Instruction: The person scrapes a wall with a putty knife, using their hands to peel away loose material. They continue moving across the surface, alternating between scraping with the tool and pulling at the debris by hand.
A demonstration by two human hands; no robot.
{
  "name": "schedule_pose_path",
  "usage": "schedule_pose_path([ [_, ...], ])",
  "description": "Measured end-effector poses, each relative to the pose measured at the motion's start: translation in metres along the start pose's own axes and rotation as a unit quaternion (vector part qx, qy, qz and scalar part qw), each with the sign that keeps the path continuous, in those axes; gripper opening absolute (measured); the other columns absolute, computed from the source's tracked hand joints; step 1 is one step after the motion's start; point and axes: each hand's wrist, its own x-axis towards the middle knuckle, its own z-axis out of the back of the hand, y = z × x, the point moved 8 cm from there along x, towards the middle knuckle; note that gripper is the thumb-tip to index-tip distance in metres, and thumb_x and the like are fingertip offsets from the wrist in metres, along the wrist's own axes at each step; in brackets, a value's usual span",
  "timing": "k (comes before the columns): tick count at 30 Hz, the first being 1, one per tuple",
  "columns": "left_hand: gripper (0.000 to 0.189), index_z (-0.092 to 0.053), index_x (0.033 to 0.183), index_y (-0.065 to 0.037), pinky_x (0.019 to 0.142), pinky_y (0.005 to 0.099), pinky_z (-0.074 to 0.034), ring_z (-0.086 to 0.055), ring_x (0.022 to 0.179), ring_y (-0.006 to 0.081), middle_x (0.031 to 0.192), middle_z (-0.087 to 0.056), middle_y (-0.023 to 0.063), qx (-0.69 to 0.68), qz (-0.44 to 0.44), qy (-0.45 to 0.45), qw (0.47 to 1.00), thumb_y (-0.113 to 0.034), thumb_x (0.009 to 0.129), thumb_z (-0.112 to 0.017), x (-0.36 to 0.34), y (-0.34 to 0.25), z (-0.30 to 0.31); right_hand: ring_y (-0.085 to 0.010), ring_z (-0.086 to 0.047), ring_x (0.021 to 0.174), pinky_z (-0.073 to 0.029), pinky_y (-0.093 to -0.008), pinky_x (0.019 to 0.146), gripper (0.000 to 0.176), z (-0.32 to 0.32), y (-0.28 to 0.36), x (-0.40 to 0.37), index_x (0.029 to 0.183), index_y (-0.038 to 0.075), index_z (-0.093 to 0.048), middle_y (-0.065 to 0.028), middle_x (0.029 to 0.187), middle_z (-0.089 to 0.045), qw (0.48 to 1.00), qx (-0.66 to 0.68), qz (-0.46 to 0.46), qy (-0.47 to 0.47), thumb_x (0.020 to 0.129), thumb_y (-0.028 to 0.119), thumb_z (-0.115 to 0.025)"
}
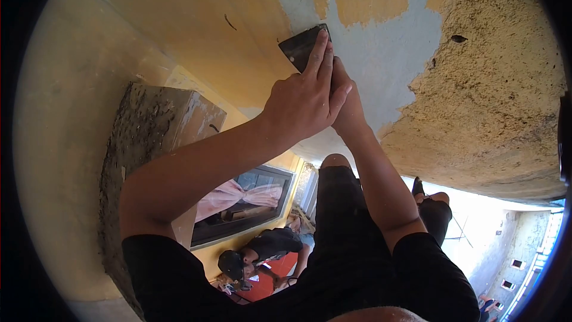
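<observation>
A dark, wide-bladed scraper (302, 46) lies against the yellow painted surface, beside a pale grey patch (381, 59) where the yellow ends in ragged edges. My left hand (304, 98) is over the tool, its index and middle fingers stretched along the blade and pressing on it. Close behind it, partly covered, my right hand (348, 92) closes around the scraper's handle end; the handle itself is hidden by the hands. Both arms reach up and forward together.
Rough bare plaster (488, 77) borders the grey patch on the right. A crusted, box-like ledge (149, 113) juts out at left. Below are a window with a pink curtain (238, 197) and a person in a black cap (231, 264). Another person's leg (435, 217) shows at right.
</observation>
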Motion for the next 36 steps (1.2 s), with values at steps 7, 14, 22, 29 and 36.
schedule_pose_path([
  [7, 0.064, -0.045, 0.134, 0.014, 0.062, 0.0333, -0.060, -0.071, 0.090, 0.0338, 0.149, -0.034, 0.0302, -0.004, 0.004, -0.011, 1.000, -0.040, 0.099, -0.044, 0.003, 0.002, 0.006, -0.0493, -0.063, 0.088, -0.051, -0.0460, 0.068, 0.042, 0.002, 0.009, 0.006, 0.119, -0.001, -0.044, -0.0281, 0.092, -0.065, 1.000, 0.018, 0.022, -0.013, 0.088, 0.019, -0.063],
  [14, 0.064, -0.046, 0.133, 0.014, 0.065, 0.0335, -0.060, -0.070, 0.094, 0.0350, 0.147, -0.036, 0.0308, -0.010, -0.014, -0.101, 0.995, -0.040, 0.099, -0.045, 0.011, 0.010, 0.024, -0.0502, -0.062, 0.083, -0.051, -0.0476, 0.064, 0.033, 0.005, 0.027, 0.022, 0.113, 0.000, -0.045, -0.0279, 0.088, -0.065, 0.997, 0.003, 0.074, -0.026, 0.090, 0.019, -0.060],
  [22, 0.066, -0.047, 0.132, 0.015, 0.055, 0.0357, -0.059, -0.072, 0.077, 0.0346, 0.148, -0.035, 0.0303, -0.017, 0.006, -0.029, 0.999, -0.043, 0.099, -0.045, -0.001, -0.002, 0.006, -0.0504, -0.062, 0.084, -0.050, -0.0477, 0.064, 0.032, 0.004, 0.006, -0.004, 0.115, 0.002, -0.045, -0.0278, 0.088, -0.066, 0.999, -0.034, 0.035, -0.012, 0.093, 0.020, -0.057],
  [29, 0.066, -0.047, 0.132, 0.014, 0.057, 0.0349, -0.059, -0.072, 0.086, 0.0341, 0.148, -0.035, 0.0292, -0.008, 0.003, -0.040, 0.999, -0.042, 0.099, -0.045, 0.002, 0.002, 0.005, -0.0497, -0.062, 0.085, -0.051, -0.0477, 0.066, 0.034, 0.004, 0.010, 0.008, 0.116, 0.001, -0.045, -0.0280, 0.089, -0.066, 0.999, -0.017, 0.047, -0.001, 0.092, 0.020, -0.058],
  [36, 0.065, -0.048, 0.132, 0.013, 0.062, 0.0359, -0.059, -0.070, 0.092, 0.0349, 0.148, -0.037, 0.0275, -0.034, -0.003, -0.117, 0.993, -0.043, 0.098, -0.046, 0.009, 0.010, 0.021, -0.0496, -0.062, 0.087, -0.051, -0.0473, 0.069, 0.032, 0.005, 0.019, 0.024, 0.114, 0.000, -0.047, -0.0273, 0.091, -0.065, 0.999, -0.003, 0.045, -0.004, 0.092, 0.022, -0.057],
])
